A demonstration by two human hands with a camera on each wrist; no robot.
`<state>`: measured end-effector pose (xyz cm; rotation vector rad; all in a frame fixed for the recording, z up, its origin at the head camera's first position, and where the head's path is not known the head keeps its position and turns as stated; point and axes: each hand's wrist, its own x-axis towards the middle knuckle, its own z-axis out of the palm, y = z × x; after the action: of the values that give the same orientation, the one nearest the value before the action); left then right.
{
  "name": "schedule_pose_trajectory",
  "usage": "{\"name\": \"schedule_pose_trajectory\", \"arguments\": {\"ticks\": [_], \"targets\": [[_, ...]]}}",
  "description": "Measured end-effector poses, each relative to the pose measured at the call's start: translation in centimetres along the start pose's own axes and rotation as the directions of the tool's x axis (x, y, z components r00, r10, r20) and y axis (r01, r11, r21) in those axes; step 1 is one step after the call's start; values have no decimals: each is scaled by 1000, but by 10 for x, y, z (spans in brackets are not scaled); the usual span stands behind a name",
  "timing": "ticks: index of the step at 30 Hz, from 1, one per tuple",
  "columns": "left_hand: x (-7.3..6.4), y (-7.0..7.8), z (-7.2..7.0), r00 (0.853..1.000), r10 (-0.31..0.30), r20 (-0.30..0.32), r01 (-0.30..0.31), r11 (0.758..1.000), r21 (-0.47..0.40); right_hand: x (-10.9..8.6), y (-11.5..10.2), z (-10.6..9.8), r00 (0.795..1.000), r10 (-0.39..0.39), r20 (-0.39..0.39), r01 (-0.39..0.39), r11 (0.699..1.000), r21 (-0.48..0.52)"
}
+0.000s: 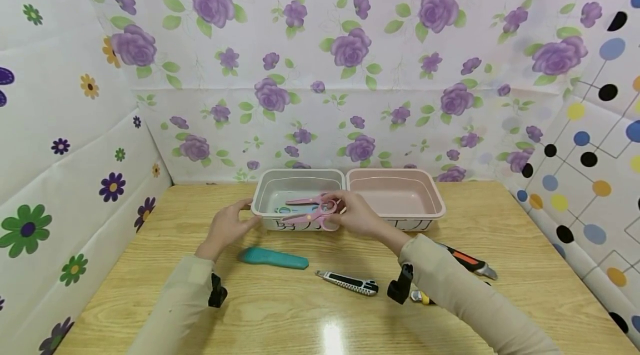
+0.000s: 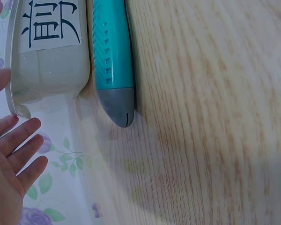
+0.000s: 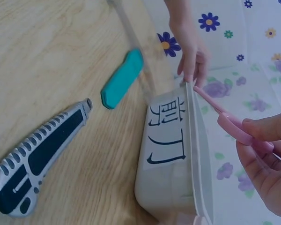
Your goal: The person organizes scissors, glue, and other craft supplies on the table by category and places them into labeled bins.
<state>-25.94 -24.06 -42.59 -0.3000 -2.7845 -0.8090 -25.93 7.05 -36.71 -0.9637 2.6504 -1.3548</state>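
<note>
My right hand (image 1: 357, 213) pinches pink scissors (image 3: 234, 126) by a handle loop, over the front rim of the pale grey bin (image 1: 265, 223). The scissors' blades point left. Behind them in the head view is another pink length; I cannot tell whether it belongs to a second pair. Blue-and-green handles (image 1: 286, 210) show inside the bin, partly hidden. At the bin's left end, my left hand (image 1: 227, 230) has its thumb by the front rim and its fingers loosely extended around the corner. A teal utility knife (image 1: 275, 258) lies in front of the bin.
A pink bin (image 1: 437, 208) stands against the grey bin's right side. A silver-and-black utility knife (image 1: 350, 283) lies mid-table. A black-and-orange knife (image 1: 467, 260) and a yellow-marked knife (image 1: 422, 297) are partly under the right sleeve. Patterned cloth walls (image 1: 320, 88) surround the table.
</note>
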Motion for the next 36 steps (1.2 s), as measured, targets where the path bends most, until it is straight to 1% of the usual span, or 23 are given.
{"name": "schedule_pose_trajectory", "arguments": {"ticks": [5,13,17,24,31,36], "targets": [[0,1,0,1000,-4,0,4,1000,7,3,1,-2,1000,2,4,-2,1000,1],[0,2,-1,1000,-11,2,11,1000,2,11,-1,-5,1000,-30,-11,30,1000,2],[0,2,0,1000,-7,0,7,1000,5,16,-1,-7,1000,-27,-5,27,1000,8],[0,2,0,1000,-2,-6,2,1000,2,25,2,-12,999,-47,-17,46,998,-44],[1,1,0,1000,-6,-4,6,1000,5,31,6,-13,1000,6,-21,-7,1000,-28],[0,1,0,1000,4,-10,-4,1000,1,33,11,-12,1000,10,-29,-11,999,-31]]}}
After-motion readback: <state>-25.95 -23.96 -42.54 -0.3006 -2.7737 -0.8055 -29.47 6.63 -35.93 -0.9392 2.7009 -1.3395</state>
